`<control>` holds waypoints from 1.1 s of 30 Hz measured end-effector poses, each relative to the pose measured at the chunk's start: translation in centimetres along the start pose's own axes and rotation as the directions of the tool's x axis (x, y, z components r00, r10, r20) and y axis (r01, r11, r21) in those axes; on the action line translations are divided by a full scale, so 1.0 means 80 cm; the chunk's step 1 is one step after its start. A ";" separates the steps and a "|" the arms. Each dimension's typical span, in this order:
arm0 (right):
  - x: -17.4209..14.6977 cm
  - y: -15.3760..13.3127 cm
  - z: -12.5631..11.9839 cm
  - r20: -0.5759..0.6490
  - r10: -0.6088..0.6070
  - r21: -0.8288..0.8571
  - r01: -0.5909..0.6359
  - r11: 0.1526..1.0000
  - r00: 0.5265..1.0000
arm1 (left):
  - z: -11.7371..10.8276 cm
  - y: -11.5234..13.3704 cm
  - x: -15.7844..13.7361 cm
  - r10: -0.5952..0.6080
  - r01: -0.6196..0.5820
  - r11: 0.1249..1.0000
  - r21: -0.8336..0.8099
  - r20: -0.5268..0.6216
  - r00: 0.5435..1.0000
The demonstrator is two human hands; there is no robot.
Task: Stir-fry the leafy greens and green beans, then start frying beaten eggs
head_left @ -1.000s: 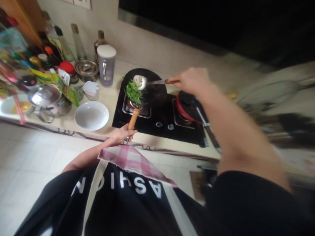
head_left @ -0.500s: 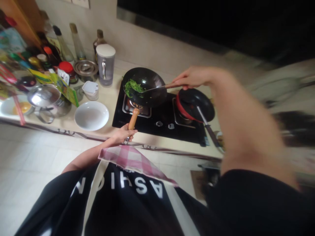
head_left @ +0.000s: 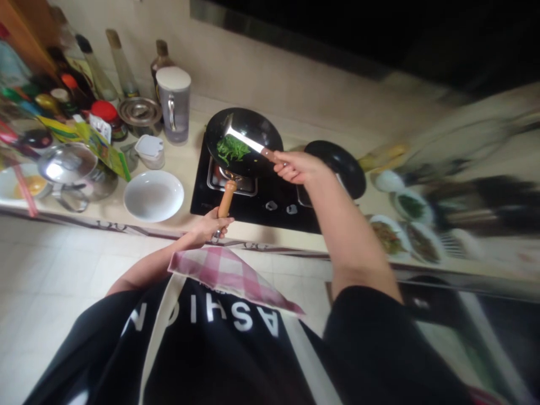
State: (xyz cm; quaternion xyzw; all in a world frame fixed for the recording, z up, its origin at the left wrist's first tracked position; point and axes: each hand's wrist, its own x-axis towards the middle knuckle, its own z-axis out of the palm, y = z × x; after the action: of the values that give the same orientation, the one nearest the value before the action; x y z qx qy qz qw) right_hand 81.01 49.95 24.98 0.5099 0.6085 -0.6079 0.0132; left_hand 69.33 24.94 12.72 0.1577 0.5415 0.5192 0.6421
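My left hand (head_left: pixel 214 225) is closed around the wooden handle (head_left: pixel 228 199) of a dark wok (head_left: pixel 264 126), which sits over the left burner. Chopped green leaves (head_left: pixel 233 149) lie in the wok's left and lower part. In my right hand (head_left: pixel 300 166) is a metal spatula (head_left: pixel 247 139), gripped by its brown handle. The spatula's blade is at the wok's far left side, just above the greens. Behind my right forearm a second black pan (head_left: pixel 337 163) stands on the right burner, partly hidden.
A white bowl (head_left: pixel 154 197) stands on the counter left of the black gas stove (head_left: pixel 202 197). Farther left are a steel pot (head_left: pixel 70 169), a lidded pitcher (head_left: pixel 176 109), and several bottles and jars. Plates of food (head_left: pixel 388 236) stand at the right, and a dark range hood (head_left: pixel 379 34) hangs above.
My right hand has swung left and nearer to me, over the stove. The spatula blade has lifted from the greens toward the wok's far side. My left hand keeps the wok handle.
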 end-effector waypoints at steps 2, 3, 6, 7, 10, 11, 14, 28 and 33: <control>-0.002 0.033 0.009 -0.011 0.077 0.336 -0.069 0.939 0.997 | 0.001 0.002 -0.002 -0.002 0.002 1.000 0.005 0.002 1.000; -0.010 0.050 0.011 -0.047 0.094 0.435 -0.064 0.898 0.995 | 0.001 0.003 -0.002 -0.005 0.005 1.000 0.004 0.002 1.000; -0.053 0.100 0.013 -0.159 0.067 0.519 0.025 0.854 0.985 | 0.002 0.004 -0.002 -0.007 0.007 1.000 -0.008 0.005 1.000; -0.070 0.116 0.011 -0.178 0.056 0.523 0.046 0.851 0.982 | 0.002 0.004 -0.002 -0.008 0.008 1.000 -0.012 0.005 1.000; -0.107 0.153 0.009 -0.185 0.053 0.531 0.054 0.845 0.981 | 0.002 0.002 0.000 -0.011 0.011 1.000 -0.023 0.005 1.000; -0.110 0.160 0.011 -0.188 0.054 0.529 0.055 0.847 0.981 | 0.001 0.002 0.000 -0.012 0.012 1.000 -0.023 0.004 1.000; -0.085 0.158 0.028 -0.216 0.013 0.529 0.106 0.842 0.976 | 0.001 0.000 0.001 -0.004 0.004 1.000 -0.014 0.002 1.000; -0.092 0.177 0.037 -0.173 -0.045 0.508 0.128 0.852 0.984 | 0.001 -0.003 -0.003 0.017 -0.016 0.998 -0.063 0.007 1.000; -0.045 0.150 0.053 -0.260 -0.066 0.524 0.198 0.829 0.963 | 0.001 -0.002 -0.004 0.004 -0.004 1.000 -0.028 0.002 1.000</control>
State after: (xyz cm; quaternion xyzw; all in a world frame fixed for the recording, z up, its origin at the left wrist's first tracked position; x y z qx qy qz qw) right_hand 87.81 41.49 17.46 0.5161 0.4416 -0.6918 -0.2453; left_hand 69.49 24.65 12.77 0.1502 0.5332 0.5279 0.6437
